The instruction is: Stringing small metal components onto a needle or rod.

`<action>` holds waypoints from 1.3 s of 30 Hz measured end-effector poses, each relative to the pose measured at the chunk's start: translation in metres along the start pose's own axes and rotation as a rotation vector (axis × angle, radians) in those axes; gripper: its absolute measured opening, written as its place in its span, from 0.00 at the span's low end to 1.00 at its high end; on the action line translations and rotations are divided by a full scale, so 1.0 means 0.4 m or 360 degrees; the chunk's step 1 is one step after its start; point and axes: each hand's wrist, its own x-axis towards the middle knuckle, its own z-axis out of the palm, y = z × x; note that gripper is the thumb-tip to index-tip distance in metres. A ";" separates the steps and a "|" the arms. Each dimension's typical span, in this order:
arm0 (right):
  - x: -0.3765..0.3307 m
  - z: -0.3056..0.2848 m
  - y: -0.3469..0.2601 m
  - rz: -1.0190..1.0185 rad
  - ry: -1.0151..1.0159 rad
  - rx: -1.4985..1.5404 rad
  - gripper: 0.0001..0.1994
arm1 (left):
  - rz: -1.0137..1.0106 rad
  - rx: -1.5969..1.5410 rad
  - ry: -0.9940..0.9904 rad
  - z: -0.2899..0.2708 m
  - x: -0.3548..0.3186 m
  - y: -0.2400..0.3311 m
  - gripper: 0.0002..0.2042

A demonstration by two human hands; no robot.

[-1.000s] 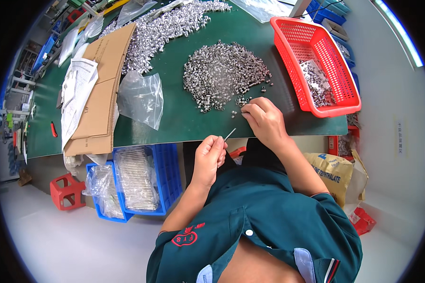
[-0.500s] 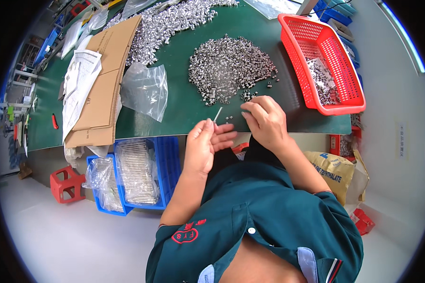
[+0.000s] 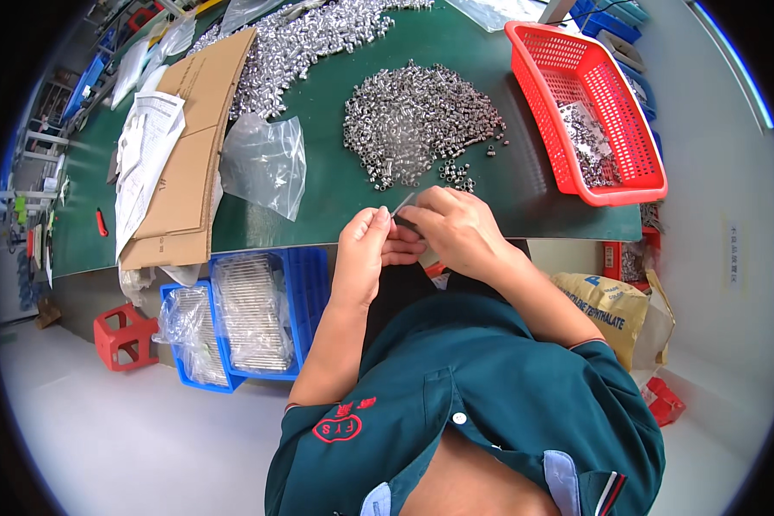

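Note:
A thin, pale rod [image 3: 404, 203] sticks up from between the thumb and forefinger of my left hand [image 3: 368, 249], just over the table's near edge. My right hand [image 3: 460, 232] has its fingertips pinched together right beside the rod, close to the left fingers. Whatever those right fingertips hold, if anything, is hidden. Beyond both hands lies a heap of small, shiny metal rings [image 3: 434, 112]. A smaller cluster of rings [image 3: 457, 175] sits between that heap and my right hand.
A red perforated basket [image 3: 568, 155] with small dark metal parts stands at right on the green table [image 3: 331, 202]. Left of the heap lie a clear plastic bag [image 3: 264, 168] and flattened cardboard [image 3: 181, 155]. Silvery pieces [image 3: 310, 47] spread behind. Blue crates [image 3: 305, 301] sit below the table.
My right hand has moved left and slightly down from beside the small ring cluster to the rod. The left hand has stayed nearly in place, its fingers curling in and the rod leaning more.

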 end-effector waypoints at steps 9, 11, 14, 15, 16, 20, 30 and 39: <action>0.005 0.008 0.013 -0.0030 -0.0155 0.0005 0.09 | 0.0036 -0.0154 -0.0014 -0.006 0.000 -0.006 0.14; 0.000 0.012 0.020 -0.0062 -0.0155 -0.0063 0.09 | 0.0049 -0.0151 -0.0013 -0.005 -0.001 -0.006 0.13; -0.009 0.011 0.022 -0.0072 -0.0202 -0.0205 0.08 | 0.0049 -0.0163 -0.0005 -0.003 -0.006 -0.009 0.14; -0.010 0.010 0.021 -0.0045 -0.0246 -0.0279 0.08 | 0.0055 -0.0171 -0.0011 -0.003 -0.006 -0.011 0.14; -0.012 0.010 0.019 -0.0050 -0.0244 -0.0285 0.08 | 0.0062 -0.0179 -0.0017 -0.003 -0.006 -0.014 0.14; -0.015 0.008 0.016 -0.0004 -0.0212 -0.0322 0.07 | 0.0093 -0.0177 -0.0027 -0.006 -0.006 -0.023 0.13; 0.036 -0.047 0.119 0.0379 0.0243 -0.0203 0.04 | 0.0193 -0.0021 -0.0002 -0.002 -0.015 -0.046 0.13; 0.006 -0.072 0.101 0.0464 0.0540 0.0146 0.04 | 0.0281 0.0033 0.0032 0.012 -0.034 -0.065 0.11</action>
